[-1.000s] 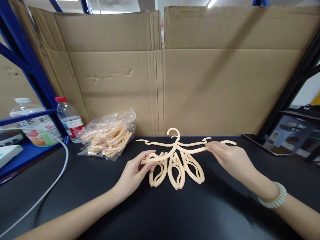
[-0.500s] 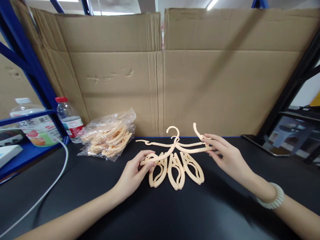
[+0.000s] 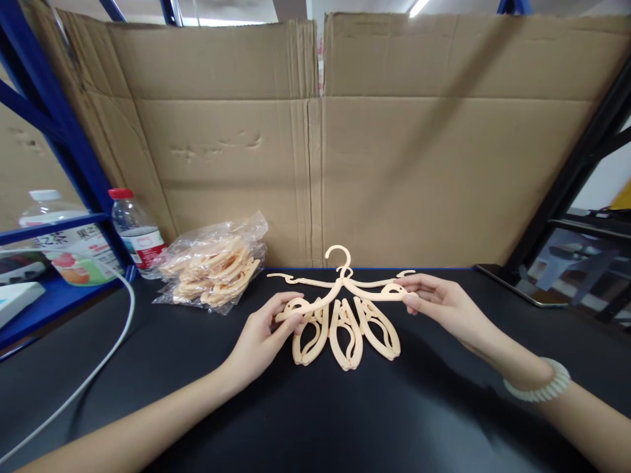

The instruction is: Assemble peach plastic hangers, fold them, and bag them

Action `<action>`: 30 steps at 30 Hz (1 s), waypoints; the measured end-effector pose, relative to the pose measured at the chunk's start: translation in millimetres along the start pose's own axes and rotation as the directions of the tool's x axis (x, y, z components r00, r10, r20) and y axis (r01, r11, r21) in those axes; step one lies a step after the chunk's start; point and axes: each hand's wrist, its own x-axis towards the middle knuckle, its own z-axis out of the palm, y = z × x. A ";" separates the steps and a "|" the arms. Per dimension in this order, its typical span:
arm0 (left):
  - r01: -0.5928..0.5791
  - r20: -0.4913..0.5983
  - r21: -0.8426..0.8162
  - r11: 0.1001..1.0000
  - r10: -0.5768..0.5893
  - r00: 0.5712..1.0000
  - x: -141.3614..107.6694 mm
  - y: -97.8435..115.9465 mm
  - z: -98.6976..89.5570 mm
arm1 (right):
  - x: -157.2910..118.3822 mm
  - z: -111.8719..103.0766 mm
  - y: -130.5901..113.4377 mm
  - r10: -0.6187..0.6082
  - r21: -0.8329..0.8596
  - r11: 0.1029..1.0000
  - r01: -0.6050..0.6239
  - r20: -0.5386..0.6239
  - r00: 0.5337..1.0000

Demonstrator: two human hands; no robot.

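Note:
A cream plastic hanger (image 3: 326, 297) is spread wide above the black table, its hook pointing up. My left hand (image 3: 271, 332) pinches the tip of its left arm. At the tip of its right arm, my right hand (image 3: 434, 299) closes thumb and fingers on the plastic. Behind it lies another unfolded hanger (image 3: 315, 282), its right end partly hidden near my right fingers. Three folded hangers lie fanned out below: a left one (image 3: 323, 335), a middle one (image 3: 359, 341) and a right one (image 3: 392, 338).
A clear bag of cream hangers (image 3: 217, 266) lies at the back left beside a red-capped bottle (image 3: 140, 236). A white cable (image 3: 111, 351) curves over the table's left side. Cardboard (image 3: 236, 157) stands behind; a dark flat device (image 3: 522, 288) lies back right.
The held hanger's right end has swung down from upright, and its arm now extends outward. My right hand has shifted its grip onto that end; my left hand stays nearly still.

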 end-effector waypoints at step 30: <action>0.275 0.121 -0.408 0.871 -0.248 0.961 -19.4 44.0 21.5 | -38.9 51.4 -23.3 0.048 0.231 0.955 -0.187 0.501 0.864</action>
